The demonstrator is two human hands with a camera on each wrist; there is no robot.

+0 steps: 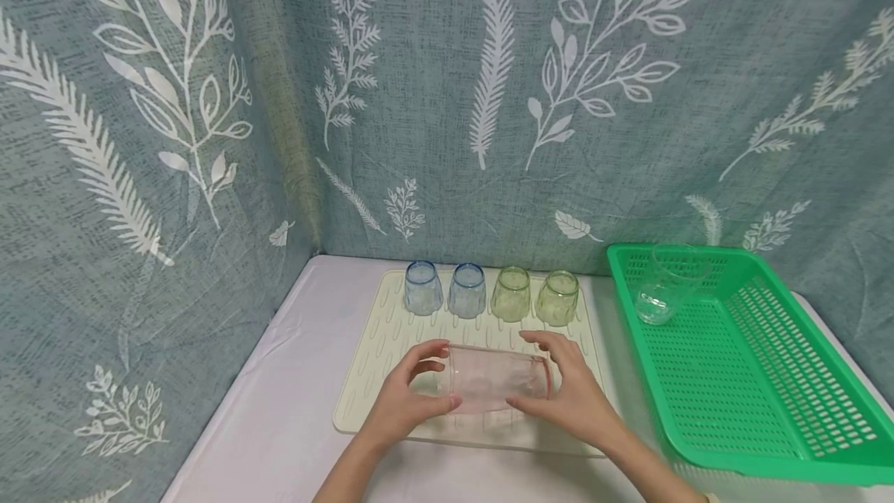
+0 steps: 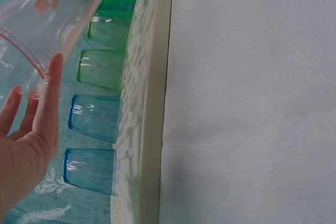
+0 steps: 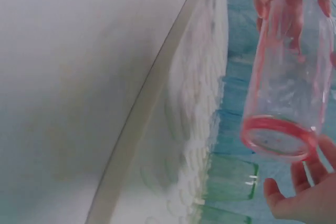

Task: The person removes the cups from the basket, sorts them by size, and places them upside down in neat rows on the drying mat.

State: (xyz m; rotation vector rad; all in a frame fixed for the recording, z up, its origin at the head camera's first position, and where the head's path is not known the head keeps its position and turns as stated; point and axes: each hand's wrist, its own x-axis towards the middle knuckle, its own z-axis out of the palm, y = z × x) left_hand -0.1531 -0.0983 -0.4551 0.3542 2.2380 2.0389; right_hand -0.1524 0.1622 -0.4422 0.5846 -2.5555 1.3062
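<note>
Level above the pale mat [image 1: 358,394], a see-through pink tumbler [image 1: 482,383] lies on its side in the air between both hands. My left hand [image 1: 408,394] grips its left end, thumb at the front and fingers behind. Curved round the other end, my right hand [image 1: 569,390] holds it by the red-edged part. In the right wrist view the tumbler [image 3: 286,87] shows a thick red ring at the end by the right hand [image 3: 310,192]. The left wrist view catches the left hand [image 2: 31,135] with a finger along the tumbler's wall.
Along the mat's back edge stand two blue glasses [image 1: 423,289] and two green glasses [image 1: 511,295]. A green plastic basket [image 1: 726,379] at the right holds a clear glass vessel [image 1: 660,297], leaning. Patterned curtain [image 1: 433,99] hangs behind the white-covered table [image 1: 279,410].
</note>
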